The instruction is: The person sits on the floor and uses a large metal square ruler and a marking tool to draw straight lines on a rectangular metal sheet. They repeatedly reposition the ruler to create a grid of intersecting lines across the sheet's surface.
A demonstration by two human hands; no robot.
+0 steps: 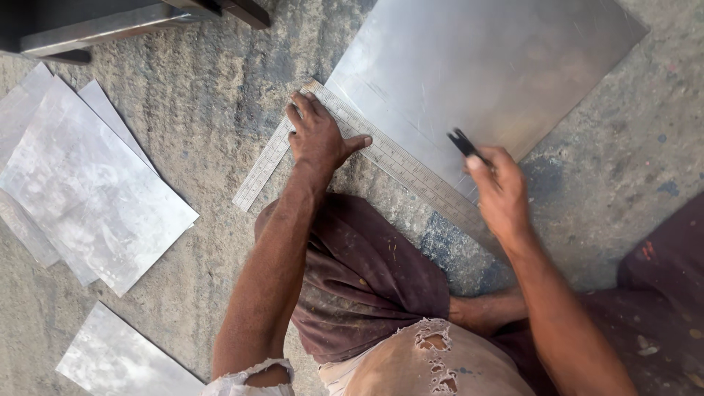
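My left hand (pixel 317 133) presses flat on the corner of a metal L-shaped square ruler (pixel 400 163) that lies along the near edge of a large metal sheet (pixel 484 66) on the concrete floor. My right hand (pixel 500 189) grips a small dark marking tool (pixel 462 141), its tip resting on the sheet just above the ruler's long arm. The ruler's short arm (pixel 260 170) runs off the sheet toward the left. My knee in dark maroon cloth (pixel 367 271) sits just below the ruler.
A stack of cut metal sheets (pixel 88 183) lies on the floor at the left, with another sheet (pixel 121 359) at the bottom left. A dark metal bar or frame (pixel 110 22) crosses the top left corner. Rough concrete floor (pixel 213 88) surrounds everything.
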